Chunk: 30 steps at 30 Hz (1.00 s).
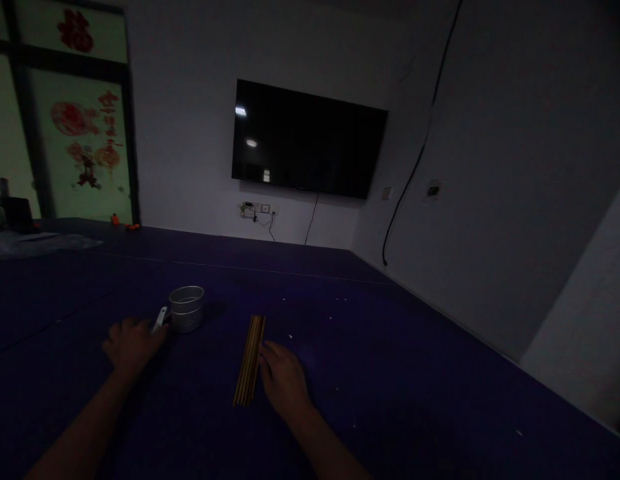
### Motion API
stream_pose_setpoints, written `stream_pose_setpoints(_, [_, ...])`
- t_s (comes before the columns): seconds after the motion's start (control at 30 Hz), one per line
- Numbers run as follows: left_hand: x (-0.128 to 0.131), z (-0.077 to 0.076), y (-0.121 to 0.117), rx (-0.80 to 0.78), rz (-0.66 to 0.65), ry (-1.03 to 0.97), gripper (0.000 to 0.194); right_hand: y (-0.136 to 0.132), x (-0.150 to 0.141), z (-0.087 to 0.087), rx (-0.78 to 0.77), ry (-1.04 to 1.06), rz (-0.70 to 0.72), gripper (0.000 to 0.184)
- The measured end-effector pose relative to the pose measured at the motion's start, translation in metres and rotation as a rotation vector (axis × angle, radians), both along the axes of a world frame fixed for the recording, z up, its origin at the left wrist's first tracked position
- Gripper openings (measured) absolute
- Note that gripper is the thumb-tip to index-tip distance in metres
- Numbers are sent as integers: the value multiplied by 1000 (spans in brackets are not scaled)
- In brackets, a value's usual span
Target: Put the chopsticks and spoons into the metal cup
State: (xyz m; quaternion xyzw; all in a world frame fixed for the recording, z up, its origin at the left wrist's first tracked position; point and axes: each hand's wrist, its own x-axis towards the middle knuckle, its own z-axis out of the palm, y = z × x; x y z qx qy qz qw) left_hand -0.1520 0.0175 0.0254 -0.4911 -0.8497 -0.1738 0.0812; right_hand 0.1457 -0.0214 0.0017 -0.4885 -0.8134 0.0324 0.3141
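Note:
A grey metal cup (187,309) stands upright on the dark blue surface, left of the middle. By its left side is a pale handle-like piece (161,319); whether it belongs to the cup is unclear. My left hand (133,343) rests beside it with fingers spread, the thumb close to that piece and the cup. Several brown chopsticks (249,361) lie side by side in a flat row in front of me. Against their right edge my right hand (284,377) rests, thumb and fingers loosely bent and touching the row rather than wrapped round it.
Small white scraps (291,336) dot the blue surface (390,373). Clear plastic sheeting (45,244) and small orange objects (115,219) lie at the far left. A black cable (413,177) hangs down the right wall. The television (310,140) is on the back wall.

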Motion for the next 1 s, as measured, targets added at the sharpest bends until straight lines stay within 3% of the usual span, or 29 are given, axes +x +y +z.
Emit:
stream_pose_setpoints(0.5, [5,3,3,-15,-92,-47,39,1,-2,-7,45,-68,47,33])
stream_pose_setpoints(0.77, [4,8,4,-69,-92,-91,41,1,-3,-7,41,-73,51,31])
stream_pose_setpoints(1.0, [-6,0,12,-45,-105,-113,41,0,-2,-4,13,-61,63,32])
